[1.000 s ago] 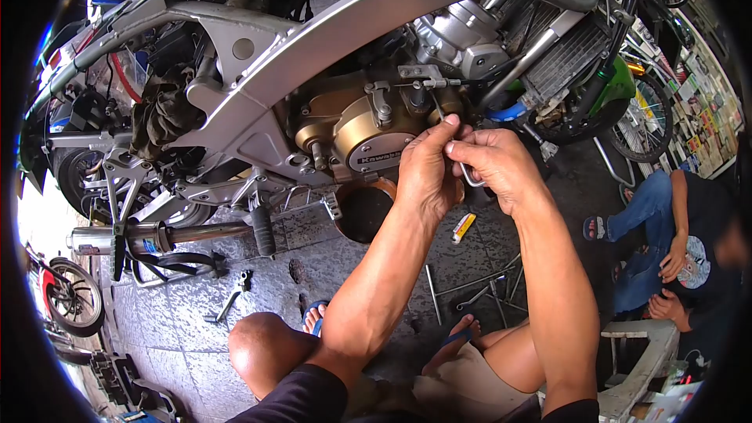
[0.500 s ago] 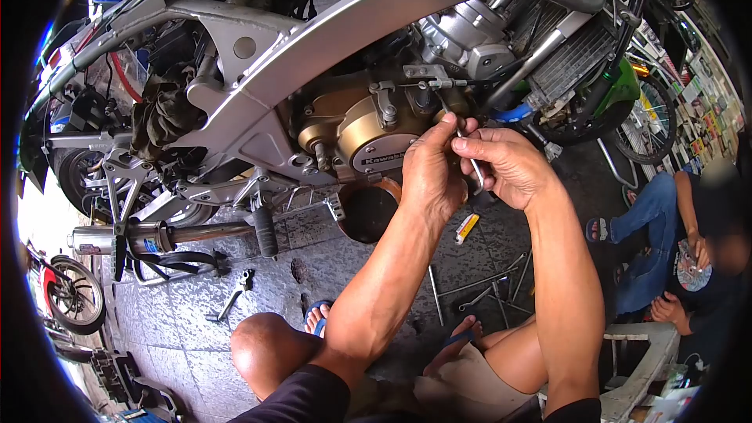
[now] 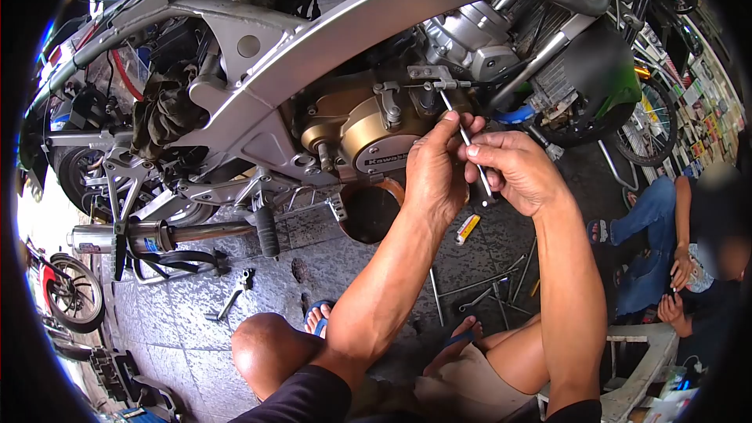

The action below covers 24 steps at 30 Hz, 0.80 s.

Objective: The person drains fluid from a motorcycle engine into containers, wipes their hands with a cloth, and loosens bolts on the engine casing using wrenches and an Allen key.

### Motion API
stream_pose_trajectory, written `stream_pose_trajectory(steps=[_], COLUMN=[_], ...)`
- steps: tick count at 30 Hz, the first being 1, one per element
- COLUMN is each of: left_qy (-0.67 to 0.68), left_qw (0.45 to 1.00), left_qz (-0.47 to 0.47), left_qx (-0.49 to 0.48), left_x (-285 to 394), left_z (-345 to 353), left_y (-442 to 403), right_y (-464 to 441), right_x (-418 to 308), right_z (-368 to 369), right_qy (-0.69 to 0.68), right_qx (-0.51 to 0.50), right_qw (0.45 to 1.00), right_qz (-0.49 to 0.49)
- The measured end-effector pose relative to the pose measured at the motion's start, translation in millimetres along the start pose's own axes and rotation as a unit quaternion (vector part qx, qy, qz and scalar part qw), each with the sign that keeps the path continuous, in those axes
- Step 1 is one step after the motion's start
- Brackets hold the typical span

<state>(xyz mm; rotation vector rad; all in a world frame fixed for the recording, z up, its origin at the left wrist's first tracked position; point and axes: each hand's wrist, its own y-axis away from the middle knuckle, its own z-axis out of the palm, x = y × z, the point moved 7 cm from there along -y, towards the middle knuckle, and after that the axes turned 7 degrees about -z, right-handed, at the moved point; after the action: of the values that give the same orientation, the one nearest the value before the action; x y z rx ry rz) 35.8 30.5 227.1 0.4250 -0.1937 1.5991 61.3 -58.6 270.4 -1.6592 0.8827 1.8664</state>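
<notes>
Pinched between the fingers of both my hands is a slim metal wrench (image 3: 468, 138), slanting down from the engine toward me. My left hand (image 3: 433, 172) is closed around its upper part, thumb uppermost. My right hand (image 3: 518, 172) grips it lower down with thumb and fingers. The wrench's far end reaches a small metal lever bracket (image 3: 437, 82) on top of the engine; whether it is seated on a fastener I cannot tell. Just behind my left hand is the gold engine cover (image 3: 363, 135), its lettering partly hidden.
Under the engine sits a round brown pan (image 3: 399, 190). A yellow-and-white box (image 3: 468, 229) and several wrenches (image 3: 479, 290) lie on the floor. A loose lever part (image 3: 233, 296) is further left. Another person (image 3: 654, 227) sits at right, near a grey metal stand (image 3: 662, 338).
The wrench has turned in my fingers, and its lower end now shows straight below my right hand. My right hand has shifted slightly right. The seated person's hands have moved closer together.
</notes>
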Motion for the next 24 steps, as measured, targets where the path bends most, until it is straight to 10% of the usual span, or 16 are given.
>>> stream_pose_trajectory(steps=[22,24], left_qy=[-0.115,-0.075], left_qw=[0.979,0.996], left_qz=[-0.048,0.029], left_qx=[0.16,0.036], left_x=[0,0], left_z=[-7,-8], left_y=[11,-1], right_y=[-13,-19], right_x=[-2,6], right_z=[4,2], right_qy=[0.052,0.003], right_qx=[0.005,0.022], right_qw=[0.996,0.998], right_qz=[-0.077,-0.051])
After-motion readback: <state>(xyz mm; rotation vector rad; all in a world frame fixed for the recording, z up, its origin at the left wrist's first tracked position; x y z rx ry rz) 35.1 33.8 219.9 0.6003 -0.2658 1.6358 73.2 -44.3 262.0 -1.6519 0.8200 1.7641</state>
